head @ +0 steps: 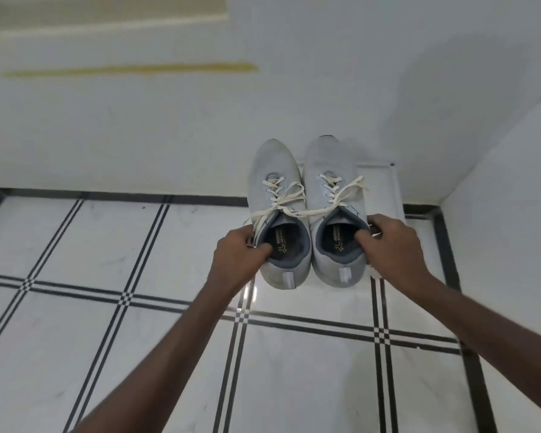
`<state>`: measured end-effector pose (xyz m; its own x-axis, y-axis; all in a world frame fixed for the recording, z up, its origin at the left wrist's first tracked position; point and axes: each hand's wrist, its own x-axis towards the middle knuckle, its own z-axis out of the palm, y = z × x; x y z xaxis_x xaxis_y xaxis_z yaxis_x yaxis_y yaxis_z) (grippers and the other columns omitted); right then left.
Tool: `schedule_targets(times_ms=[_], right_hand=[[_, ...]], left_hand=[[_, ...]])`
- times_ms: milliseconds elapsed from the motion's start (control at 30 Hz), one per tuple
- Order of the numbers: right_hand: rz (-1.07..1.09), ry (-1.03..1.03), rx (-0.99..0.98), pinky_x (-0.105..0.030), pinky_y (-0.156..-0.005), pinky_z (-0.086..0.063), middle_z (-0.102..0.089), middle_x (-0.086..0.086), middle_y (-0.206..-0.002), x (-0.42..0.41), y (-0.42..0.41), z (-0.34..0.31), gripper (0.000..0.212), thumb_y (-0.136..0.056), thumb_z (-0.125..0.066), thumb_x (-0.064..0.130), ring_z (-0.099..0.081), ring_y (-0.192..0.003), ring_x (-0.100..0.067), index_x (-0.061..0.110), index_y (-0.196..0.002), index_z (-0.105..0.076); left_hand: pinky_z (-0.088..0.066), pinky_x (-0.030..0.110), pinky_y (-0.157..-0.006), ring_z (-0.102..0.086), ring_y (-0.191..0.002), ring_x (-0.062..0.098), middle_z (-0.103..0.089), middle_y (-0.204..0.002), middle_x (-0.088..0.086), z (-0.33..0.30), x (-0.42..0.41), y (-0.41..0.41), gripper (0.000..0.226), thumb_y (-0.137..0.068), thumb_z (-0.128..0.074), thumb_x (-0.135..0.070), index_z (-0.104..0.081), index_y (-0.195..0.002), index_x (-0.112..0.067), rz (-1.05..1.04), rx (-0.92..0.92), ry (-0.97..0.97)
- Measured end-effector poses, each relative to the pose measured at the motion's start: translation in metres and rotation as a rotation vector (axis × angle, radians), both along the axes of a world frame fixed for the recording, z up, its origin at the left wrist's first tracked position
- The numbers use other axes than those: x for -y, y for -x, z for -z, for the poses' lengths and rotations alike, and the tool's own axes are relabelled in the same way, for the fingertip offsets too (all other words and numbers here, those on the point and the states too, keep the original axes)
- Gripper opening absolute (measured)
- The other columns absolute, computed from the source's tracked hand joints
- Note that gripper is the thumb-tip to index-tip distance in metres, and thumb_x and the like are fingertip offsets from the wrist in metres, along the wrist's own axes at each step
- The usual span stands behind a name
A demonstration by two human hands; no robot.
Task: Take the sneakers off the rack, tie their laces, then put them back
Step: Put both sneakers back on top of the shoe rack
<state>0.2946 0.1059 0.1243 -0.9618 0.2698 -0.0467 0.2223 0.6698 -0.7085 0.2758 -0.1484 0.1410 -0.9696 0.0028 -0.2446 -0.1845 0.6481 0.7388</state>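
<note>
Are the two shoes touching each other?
Touching. In the head view, the left sneaker and right sneaker press side by side, no floor visible between them near the laces.

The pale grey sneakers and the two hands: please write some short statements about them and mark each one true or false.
1. Each hand grips one pale grey sneaker at its collar: the left hand holds the left sneaker, the right hand holds the right sneaker. True.
2. The cream laces are tied in bows. True.
3. The toes point toward the person. False: the toes point away, toward the white wall.
4. The sneakers lie on their sides. False: they are upright, openings facing up.
5. The floor is plain wood. False: it is white tile with black lines.
</note>
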Motion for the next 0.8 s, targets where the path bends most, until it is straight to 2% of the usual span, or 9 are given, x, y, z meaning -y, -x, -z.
schedule_targets(times_ms=[67,133,300,400,533,633,800], right_hand=[[0.068,0.012,-0.030,-0.041,-0.064,-0.056,-0.068,0.000,-0.074,-0.014,0.019,-0.012,0.023,-0.081,-0.055,0.034,-0.066,-0.064,-0.024,0.014,-0.083,-0.067],[0.109,0.015,-0.046,-0.043,-0.063,-0.056,-0.067,-0.001,-0.071,-0.030,0.041,-0.012,0.028,-0.076,-0.051,0.038,-0.065,-0.062,-0.026,0.014,-0.078,-0.065],[0.124,-0.015,0.013,-0.042,-0.061,-0.054,-0.065,-0.009,-0.070,-0.074,0.109,0.023,0.024,-0.081,-0.054,0.028,-0.063,-0.066,-0.030,0.005,-0.076,-0.059],[0.150,-0.008,0.081,-0.037,-0.059,-0.047,-0.062,-0.011,-0.070,-0.100,0.157,0.063,0.020,-0.084,-0.057,0.020,-0.060,-0.067,-0.033,0.001,-0.077,-0.057],[0.167,-0.021,0.183,-0.032,-0.057,-0.030,-0.054,-0.008,-0.070,-0.124,0.210,0.125,0.015,-0.085,-0.056,0.014,-0.048,-0.065,-0.029,0.004,-0.076,-0.050],[0.166,-0.024,0.249,-0.032,-0.060,-0.032,-0.054,-0.010,-0.071,-0.133,0.238,0.171,0.012,-0.085,-0.056,0.011,-0.047,-0.066,-0.031,0.003,-0.078,-0.050],[0.146,-0.015,0.312,-0.033,-0.062,-0.035,-0.058,-0.015,-0.072,-0.131,0.259,0.228,0.011,-0.083,-0.057,0.008,-0.050,-0.068,-0.035,-0.003,-0.082,-0.055]], left_hand=[[-0.045,0.028,-0.059,-0.058,-0.066,0.018,-0.065,-0.068,0.002,-0.012,-0.016,0.025,0.005,-0.074,-0.063,-0.021,-0.067,-0.076,-0.018,0.018,0.003,-0.015],[-0.050,0.033,-0.065,-0.062,-0.071,0.020,-0.068,-0.073,0.006,-0.013,-0.034,0.054,0.019,-0.068,-0.060,-0.028,-0.069,-0.080,-0.016,0.029,-0.005,-0.020],[-0.043,0.027,-0.058,-0.056,-0.065,0.019,-0.064,-0.070,0.008,0.021,-0.086,0.137,0.030,-0.064,-0.057,-0.030,-0.067,-0.083,-0.008,0.097,0.026,-0.009],[-0.042,0.027,-0.058,-0.059,-0.072,0.023,-0.064,-0.074,0.008,0.059,-0.117,0.191,0.036,-0.062,-0.055,-0.032,-0.066,-0.086,-0.007,0.111,0.080,0.027],[-0.051,0.032,-0.070,-0.065,-0.084,0.028,-0.071,-0.085,0.009,0.123,-0.147,0.249,0.040,-0.062,-0.054,-0.030,-0.068,-0.095,-0.012,0.103,0.145,0.052],[-0.041,0.024,-0.062,-0.060,-0.081,0.025,-0.070,-0.086,0.006,0.168,-0.160,0.276,0.034,-0.069,-0.058,-0.024,-0.068,-0.099,-0.012,0.109,0.181,0.077],[-0.037,0.022,-0.069,-0.055,-0.081,0.023,-0.065,-0.087,0.004,0.228,-0.162,0.295,0.026,-0.078,-0.064,-0.010,-0.067,-0.103,-0.008,0.086,0.249,0.128]])
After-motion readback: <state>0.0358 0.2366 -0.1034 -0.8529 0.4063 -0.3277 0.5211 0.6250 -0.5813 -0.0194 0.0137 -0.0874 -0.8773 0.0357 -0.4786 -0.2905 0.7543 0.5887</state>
